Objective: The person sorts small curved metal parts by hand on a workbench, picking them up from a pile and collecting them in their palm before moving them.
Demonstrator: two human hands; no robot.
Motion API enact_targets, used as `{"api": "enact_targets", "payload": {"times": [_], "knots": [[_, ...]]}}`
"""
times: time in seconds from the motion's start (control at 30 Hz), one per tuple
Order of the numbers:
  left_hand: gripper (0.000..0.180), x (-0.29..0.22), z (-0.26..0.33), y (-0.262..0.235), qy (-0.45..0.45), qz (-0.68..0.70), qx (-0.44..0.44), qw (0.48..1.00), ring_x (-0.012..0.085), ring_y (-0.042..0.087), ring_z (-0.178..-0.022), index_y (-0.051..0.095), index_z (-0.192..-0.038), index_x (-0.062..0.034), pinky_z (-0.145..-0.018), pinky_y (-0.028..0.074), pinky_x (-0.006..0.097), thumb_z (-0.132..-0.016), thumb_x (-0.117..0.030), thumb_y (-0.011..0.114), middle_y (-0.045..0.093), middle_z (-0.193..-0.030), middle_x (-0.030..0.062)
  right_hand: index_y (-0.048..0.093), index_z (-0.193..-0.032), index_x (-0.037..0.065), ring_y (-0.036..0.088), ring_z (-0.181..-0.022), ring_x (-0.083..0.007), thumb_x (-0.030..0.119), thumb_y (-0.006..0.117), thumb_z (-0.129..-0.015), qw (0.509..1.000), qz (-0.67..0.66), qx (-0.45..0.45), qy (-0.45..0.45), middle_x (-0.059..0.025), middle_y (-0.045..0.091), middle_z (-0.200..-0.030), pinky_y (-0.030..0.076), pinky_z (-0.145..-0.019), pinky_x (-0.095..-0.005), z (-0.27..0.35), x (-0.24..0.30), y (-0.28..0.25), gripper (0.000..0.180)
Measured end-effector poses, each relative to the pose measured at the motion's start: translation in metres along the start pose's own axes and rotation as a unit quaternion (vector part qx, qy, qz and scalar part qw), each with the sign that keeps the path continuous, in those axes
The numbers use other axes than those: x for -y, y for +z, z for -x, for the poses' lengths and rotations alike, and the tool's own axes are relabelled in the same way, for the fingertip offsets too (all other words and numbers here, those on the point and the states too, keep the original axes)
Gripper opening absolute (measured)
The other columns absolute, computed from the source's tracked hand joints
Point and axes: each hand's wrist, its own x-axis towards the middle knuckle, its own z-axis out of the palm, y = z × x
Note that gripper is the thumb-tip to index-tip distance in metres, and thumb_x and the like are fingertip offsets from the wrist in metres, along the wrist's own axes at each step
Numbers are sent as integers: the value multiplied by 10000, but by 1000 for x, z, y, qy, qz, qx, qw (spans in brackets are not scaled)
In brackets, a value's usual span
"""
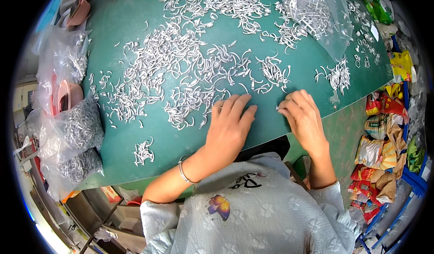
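Seen from above, a wide scatter of small curved silver metal hooks (181, 68) covers the far and middle part of a dark green surface (181, 150), thinning to a few strays near the front edge. At the scatter's near edge lies the person's left hand (228, 127), palm down and fingers (239, 105) stretched flat and close together, the tips touching the nearest hooks; nothing is gripped in it. Just beside it, the right hand (305, 118) rests on the bare green, its fingers (289, 105) curled inward with thumb and forefinger pinched on one tiny silver piece (277, 109), too small to make out clearly. A thin silver bangle (184, 172) circles the left wrist, and pale grey patterned sleeves (253, 213) fill the bottom of the view. A separate small cluster of hooks (143, 152) sits near the front left edge, and another bunch (337, 75) lies to the right. Clear plastic bags packed with the same silver hooks (79, 132) are piled along the left edge, and a further clear bag (316, 10) lies open at the far right. Beyond the surface on the right, colourful snack packets (379, 150) are heaped in blue crates (413, 177).
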Motion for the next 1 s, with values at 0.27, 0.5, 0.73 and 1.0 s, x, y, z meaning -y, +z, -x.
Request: {"api": "enact_targets", "payload": {"times": [0.27, 0.5, 0.73, 1.0], "knots": [[390, -10, -7, 4, -28, 72, -23, 997, 325, 548, -1036, 578, -1185, -9, -872, 410, 412, -804, 2, 658, 570, -1171, 143, 630, -842, 17, 548, -916, -274, 26, 694, -742, 997, -72, -17, -13, -96, 577, -932, 431, -766, -372, 7, 0, 5, 119], [444, -26, 7, 14, -54, 58, -7, 997, 314, 543, -985, 536, -1237, 0, -812, 412, 405, -813, -35, 664, 568, -1136, 145, 658, -849, 13, 585, -865, -296, -12, 675, -755, 982, -187, -2, -38, -113, 609, -878, 479, -779, -387, -3, -1, 3, 98], [342, -20, 2, 29, -17, 51, 22, 998, 309, 541, -928, 567, -1141, 9, -786, 410, 384, -804, -5, 626, 556, -1053, 143, 636, -835, -5, 576, -809, -318, 25, 673, -807, 959, 144, -164, 181, -143, 590, -816, 442, -776, -400, -1, -53, -23, 55], [346, -22, 4, 28, 36, 71, 41, 996, 301, 528, -908, 578, -1120, 20, -747, 405, 382, -779, 3, 633, 552, -1041, 145, 647, -968, 60, 548, -937, -267, 58, 707, -738, 988, 47, -124, -82, -83, 596, -1053, 412, -779, -378, -26, -3, -4, 238]]}}
